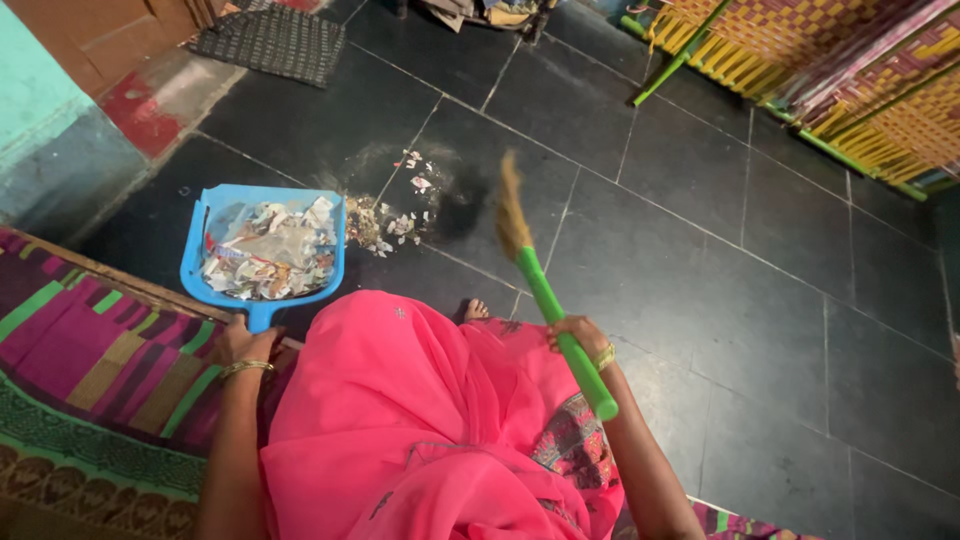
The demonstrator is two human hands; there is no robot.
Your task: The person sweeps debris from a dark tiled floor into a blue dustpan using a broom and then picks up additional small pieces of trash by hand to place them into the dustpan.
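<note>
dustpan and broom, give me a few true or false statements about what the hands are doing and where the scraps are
1. The left hand holds the blue dustpan by its handle. True.
2. The dustpan is empty. False: it is filled with paper scraps.
3. The right hand grips a green-handled broom. True.
4. All scraps are in the dustpan. False: some scraps lie on the dark floor just beyond its lip.
5. The broom bristles rest inside the dustpan. False: they are to its right, apart from it.

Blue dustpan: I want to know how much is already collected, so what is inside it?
The blue dustpan holds a heap of torn paper scraps. Anything beneath the heap is hidden. More scraps on the floor lie beside it.
</note>
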